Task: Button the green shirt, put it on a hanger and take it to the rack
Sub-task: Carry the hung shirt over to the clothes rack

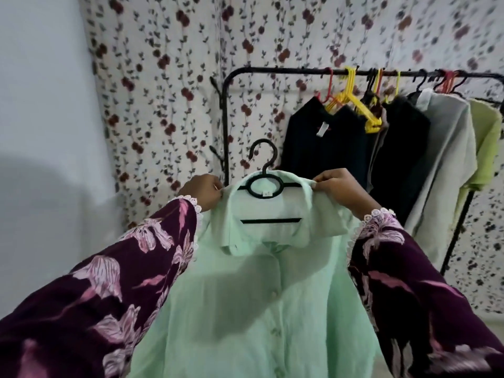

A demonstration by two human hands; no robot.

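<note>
Before floral wall, rack, green shirt

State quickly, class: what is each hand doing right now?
Left hand: closed, pinching the shirt at its shoulder.
Right hand: closed, pinching the shirt's other shoulder.

The shirt between the hands was pale mint green, on a black hanger. Both sleeves were deep purple with pink flowers and white lace cuffs. Beyond the hands, the black rack carried yellow and red hangers, black, grey and lime garments, against white wallpaper with maroon blossoms.
</note>
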